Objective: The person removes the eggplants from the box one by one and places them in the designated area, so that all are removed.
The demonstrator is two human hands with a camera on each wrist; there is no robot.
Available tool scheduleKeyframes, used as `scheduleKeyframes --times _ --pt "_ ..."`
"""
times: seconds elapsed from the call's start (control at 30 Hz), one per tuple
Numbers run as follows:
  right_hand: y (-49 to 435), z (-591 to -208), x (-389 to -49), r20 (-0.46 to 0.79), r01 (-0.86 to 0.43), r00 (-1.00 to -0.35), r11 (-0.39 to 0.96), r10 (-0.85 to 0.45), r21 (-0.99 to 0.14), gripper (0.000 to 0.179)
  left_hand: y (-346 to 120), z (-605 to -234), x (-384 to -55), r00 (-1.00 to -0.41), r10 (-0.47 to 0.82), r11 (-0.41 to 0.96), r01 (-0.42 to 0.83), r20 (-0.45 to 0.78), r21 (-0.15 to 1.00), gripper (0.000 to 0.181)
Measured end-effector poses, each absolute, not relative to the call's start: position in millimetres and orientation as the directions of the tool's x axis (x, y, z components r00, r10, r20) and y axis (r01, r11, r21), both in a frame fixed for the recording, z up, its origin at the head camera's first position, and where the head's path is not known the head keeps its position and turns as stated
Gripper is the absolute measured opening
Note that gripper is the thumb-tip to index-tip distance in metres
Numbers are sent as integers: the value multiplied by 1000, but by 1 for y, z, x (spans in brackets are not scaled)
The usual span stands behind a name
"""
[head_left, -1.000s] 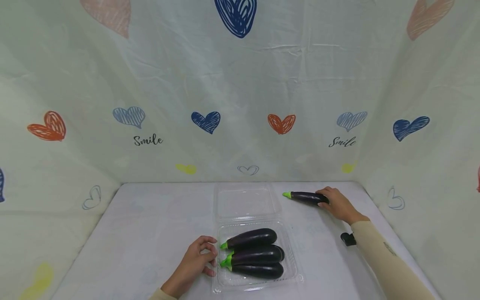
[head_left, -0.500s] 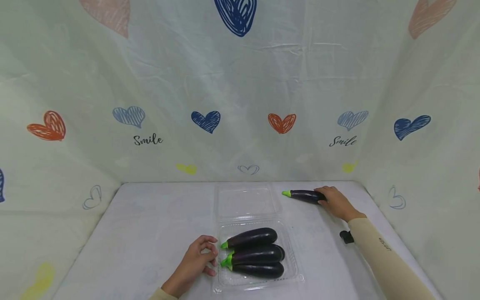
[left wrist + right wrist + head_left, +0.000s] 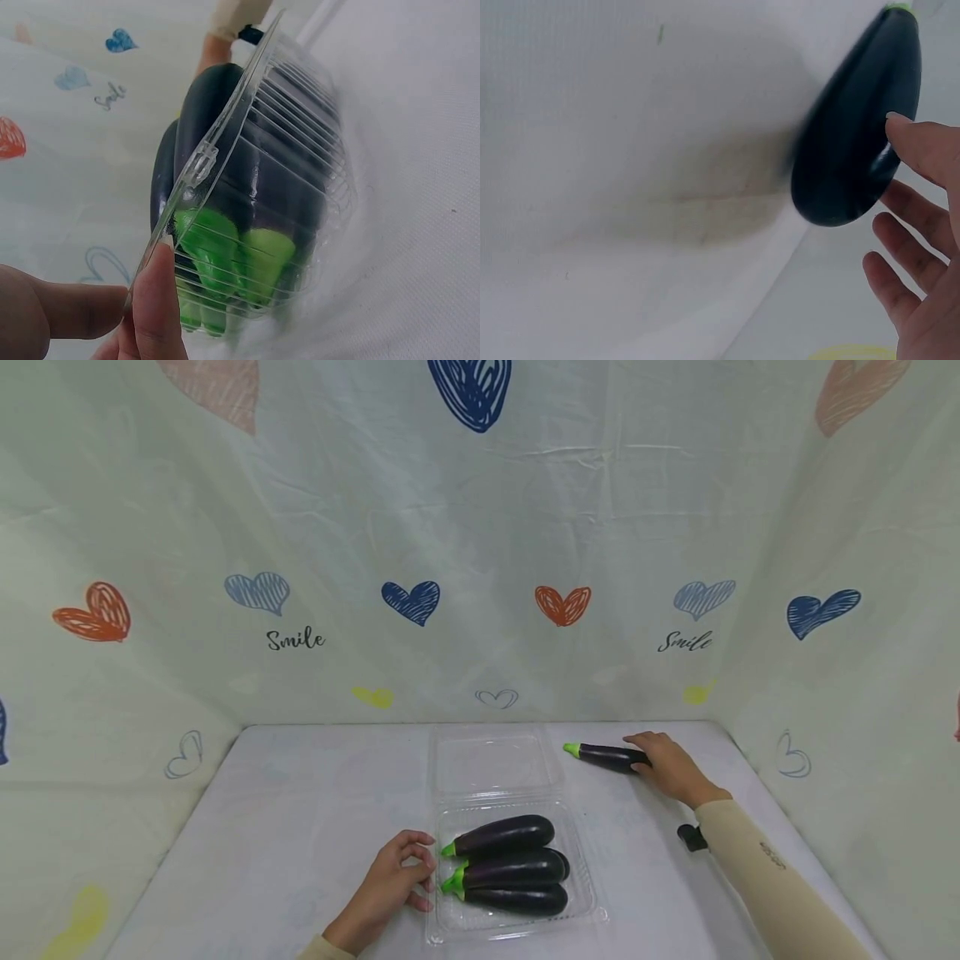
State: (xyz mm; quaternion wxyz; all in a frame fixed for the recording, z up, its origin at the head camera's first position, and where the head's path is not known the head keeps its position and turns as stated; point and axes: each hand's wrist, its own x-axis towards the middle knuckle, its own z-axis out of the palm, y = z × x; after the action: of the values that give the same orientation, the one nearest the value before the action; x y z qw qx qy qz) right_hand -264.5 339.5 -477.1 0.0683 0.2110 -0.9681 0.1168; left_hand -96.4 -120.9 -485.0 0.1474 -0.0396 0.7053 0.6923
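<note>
A clear plastic clamshell container (image 3: 588, 902) lies on the table with its lid (image 3: 491, 764) folded back. Several dark purple eggplants (image 3: 513, 902) with green stem ends fill its base. My left hand (image 3: 393, 877) is at the container's left side. In the left wrist view, thumb and finger (image 3: 157, 307) pinch its thin rim. Farther back on the right lies a single eggplant (image 3: 603, 757), its green end pointing left. My right hand (image 3: 671, 768) is around its thick end, thumb at its surface. The other fingers (image 3: 892, 289) are loosely extended, partly past the eggplant.
The white table (image 3: 322, 802) is enclosed by a pale cloth backdrop (image 3: 480, 527) printed with hearts. A small black object (image 3: 692, 837) shows beside the right wrist. Bare tabletop lies left of the container and between it and the right arm.
The right hand's fingers have loosened and lifted off the top of the single eggplant, which has barely shifted. My left hand and the container stay in place.
</note>
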Motion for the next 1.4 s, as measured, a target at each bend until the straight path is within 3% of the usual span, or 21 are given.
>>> scheduleKeyframes --times 0.3,0.9,1.4 --pt "310 -457 -238 250 -484 -863 862 -440 -151 48 -121 -488 -96 -952 143 37 -267 -270 963 36" --pt "235 -420 -176 426 -721 -632 693 -648 -14 53 -123 -489 -97 -952 146 37 -266 -269 963 37" --pt "205 -412 -140 330 -784 -596 619 -732 -46 53 -122 -490 -98 -951 149 39 -270 -272 962 37"
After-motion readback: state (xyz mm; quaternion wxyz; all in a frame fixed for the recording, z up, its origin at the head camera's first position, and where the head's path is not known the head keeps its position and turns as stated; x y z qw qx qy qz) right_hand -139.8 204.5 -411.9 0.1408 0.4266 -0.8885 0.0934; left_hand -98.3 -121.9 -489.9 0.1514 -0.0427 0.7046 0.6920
